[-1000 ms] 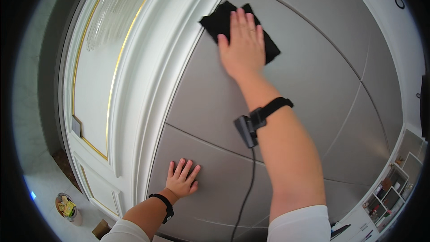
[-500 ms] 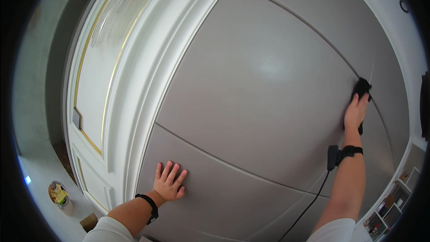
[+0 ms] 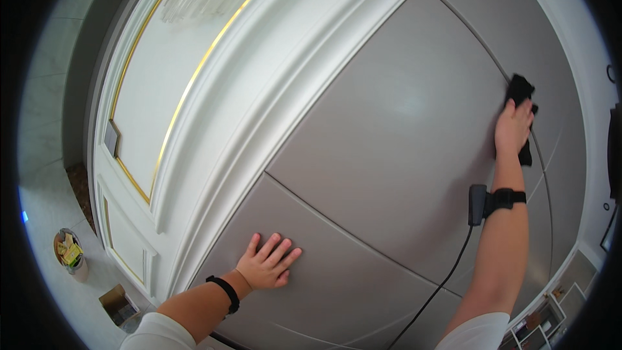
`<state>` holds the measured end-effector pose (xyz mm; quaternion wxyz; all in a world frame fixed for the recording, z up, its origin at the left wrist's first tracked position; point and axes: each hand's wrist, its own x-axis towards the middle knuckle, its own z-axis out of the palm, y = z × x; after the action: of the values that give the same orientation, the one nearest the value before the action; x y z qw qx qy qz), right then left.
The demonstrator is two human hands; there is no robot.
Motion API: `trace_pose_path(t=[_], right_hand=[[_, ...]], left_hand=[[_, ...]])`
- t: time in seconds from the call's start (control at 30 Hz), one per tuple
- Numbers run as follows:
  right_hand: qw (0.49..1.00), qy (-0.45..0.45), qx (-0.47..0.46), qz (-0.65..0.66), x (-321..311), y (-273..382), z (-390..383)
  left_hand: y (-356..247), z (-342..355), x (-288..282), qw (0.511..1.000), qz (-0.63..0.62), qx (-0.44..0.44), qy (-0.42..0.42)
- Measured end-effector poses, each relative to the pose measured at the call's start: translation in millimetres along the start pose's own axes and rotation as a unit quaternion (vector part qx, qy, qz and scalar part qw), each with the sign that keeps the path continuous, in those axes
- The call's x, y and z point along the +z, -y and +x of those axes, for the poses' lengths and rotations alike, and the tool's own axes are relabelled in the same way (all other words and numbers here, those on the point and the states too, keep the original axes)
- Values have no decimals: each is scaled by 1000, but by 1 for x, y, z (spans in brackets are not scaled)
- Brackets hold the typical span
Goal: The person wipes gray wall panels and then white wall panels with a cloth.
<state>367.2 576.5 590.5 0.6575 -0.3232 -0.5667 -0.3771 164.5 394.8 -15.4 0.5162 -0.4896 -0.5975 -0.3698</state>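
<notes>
A grey panelled wall (image 3: 389,116) with dark seams fills the middle of the head view. My right hand (image 3: 514,128) presses a black cloth (image 3: 520,89) against it at the right, beside a seam; the cloth sticks out above and below the fingers. On that forearm sits a black strap with a small box (image 3: 477,205), and a dark cable hangs from it. Lower down and to the left, my left hand (image 3: 264,266) rests flat on the lower panel with fingers spread, holding nothing. A black band (image 3: 225,293) circles its wrist.
White moulding (image 3: 291,97) borders the grey panels on the left, with a gold-trimmed white panel (image 3: 159,81) beyond it. On the floor at lower left stand a bin (image 3: 79,271) with rubbish in it and an open cardboard box (image 3: 116,304). White shelving (image 3: 551,317) shows at lower right.
My right hand and the black cloth have moved up and slightly left in view. The head view has shifted, and my left hand appears a little further right, still flat on the panel.
</notes>
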Motion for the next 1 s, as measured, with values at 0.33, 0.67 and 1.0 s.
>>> trace_pose_path(t=[0.33, 0.67, 1.0], right_hand=[[975, -15, -210, 75, -7, 199, 11], [913, -30, -377, 153, -17, 218, -15], [780, 224, -533, 238, -106, 185, -261]], left_hand=[[-4, 2, 3, 1000, -24, -1, -4], [-4, 7, -1, 999, -31, -5, -6], [5, -5, -7, 1000, -14, 4, 3]])
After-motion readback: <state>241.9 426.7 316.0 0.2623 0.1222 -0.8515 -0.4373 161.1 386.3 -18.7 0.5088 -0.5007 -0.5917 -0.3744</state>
